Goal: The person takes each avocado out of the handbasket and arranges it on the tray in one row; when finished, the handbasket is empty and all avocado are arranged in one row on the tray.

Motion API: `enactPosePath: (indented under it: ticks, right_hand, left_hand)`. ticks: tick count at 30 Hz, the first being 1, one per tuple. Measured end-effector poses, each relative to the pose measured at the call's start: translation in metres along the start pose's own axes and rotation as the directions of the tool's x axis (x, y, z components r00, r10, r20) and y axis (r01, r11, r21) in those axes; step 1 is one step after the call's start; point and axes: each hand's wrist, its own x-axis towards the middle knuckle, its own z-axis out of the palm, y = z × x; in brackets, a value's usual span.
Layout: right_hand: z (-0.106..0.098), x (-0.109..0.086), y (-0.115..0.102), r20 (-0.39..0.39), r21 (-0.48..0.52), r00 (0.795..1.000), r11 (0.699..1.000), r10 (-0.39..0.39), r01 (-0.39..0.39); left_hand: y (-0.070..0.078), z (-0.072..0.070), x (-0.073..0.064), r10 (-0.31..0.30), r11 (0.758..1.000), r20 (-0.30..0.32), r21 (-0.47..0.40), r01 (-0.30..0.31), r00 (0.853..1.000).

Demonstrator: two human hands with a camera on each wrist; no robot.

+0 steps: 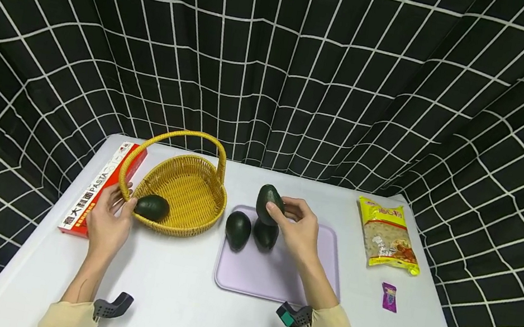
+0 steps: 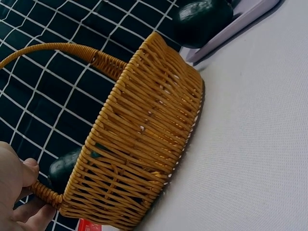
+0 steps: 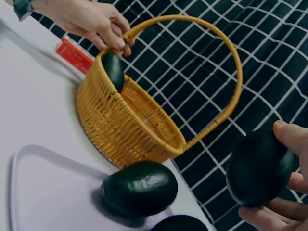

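A yellow wicker basket stands on the table with one dark green avocado inside, at its left end. My left hand grips the base of the basket's handle on that side. Over the lilac tray, my right hand holds another avocado between thumb and fingers; in the right wrist view this held avocado is raised. Below it, two avocados lie on the tray, a left one and a right one partly hidden by the held fruit.
A red and white pasta box lies left of the basket, partly behind my left hand. At the right are a yellow food packet and a small purple wrapped sweet. A black gridded curtain rises behind the white table.
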Motion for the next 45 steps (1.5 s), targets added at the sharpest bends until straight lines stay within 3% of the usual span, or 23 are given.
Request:
enactPosePath:
  ticks: [8, 18, 25, 35, 45]
  right_hand:
    - [-0.021, -0.005, 0.013, -0.071, -0.005, 0.997, 0.999, 0.041, -0.042]
    - [-0.038, -0.012, 0.028, -0.139, -0.023, 0.983, 0.992, 0.118, -0.122]
    - [-0.043, -0.013, 0.04, -0.189, -0.102, 0.97, 0.979, 0.155, -0.177]
    - [-0.045, -0.018, 0.058, -0.226, -0.202, 0.943, 0.935, 0.245, -0.292]
    - [-0.044, -0.021, 0.072, -0.199, -0.237, 0.945, 0.923, 0.26, -0.304]
  left_hand:
    - [-0.002, 0.0, 0.001, -0.016, 0.998, 0.005, 0.059, 0.016, 1.0]
    - [-0.001, -0.002, 0.001, -0.016, 0.999, 0.014, 0.031, 0.015, 1.0]
    - [0.0, -0.004, -0.001, -0.025, 0.999, 0.017, 0.032, 0.025, 1.0]
    - [0.001, -0.003, -0.001, -0.022, 0.999, 0.019, 0.025, 0.022, 1.0]
    - [0.0, -0.002, 0.0, -0.012, 1.0, 0.016, 0.025, 0.012, 1.0]
